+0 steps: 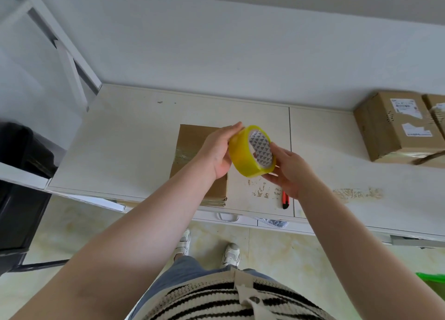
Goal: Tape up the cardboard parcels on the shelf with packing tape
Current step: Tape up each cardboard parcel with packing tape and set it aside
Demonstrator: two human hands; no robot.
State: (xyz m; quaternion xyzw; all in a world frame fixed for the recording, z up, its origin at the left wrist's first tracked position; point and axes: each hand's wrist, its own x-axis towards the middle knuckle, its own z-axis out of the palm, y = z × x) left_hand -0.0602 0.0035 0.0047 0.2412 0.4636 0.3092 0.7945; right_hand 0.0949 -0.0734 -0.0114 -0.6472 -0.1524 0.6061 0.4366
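A yellow roll of packing tape (243, 156) is held in the air above the white shelf top (125, 146). My left hand (218, 151) grips the roll from the left, fingers along its outer face. My right hand (289, 172) holds it from the right, thumb at the printed core. Below the hands a stack of flattened cardboard (192, 146) lies on the shelf, with clear tape across its upper piece. At the far right stand two taped cardboard parcels (395, 127) with shipping labels.
An orange-and-black box cutter (285, 200) lies near the shelf's front edge below my right hand. A black bin (21, 165) stands at the left. White frame struts (67, 54) rise at the back left. My shoes are on the tiled floor below.
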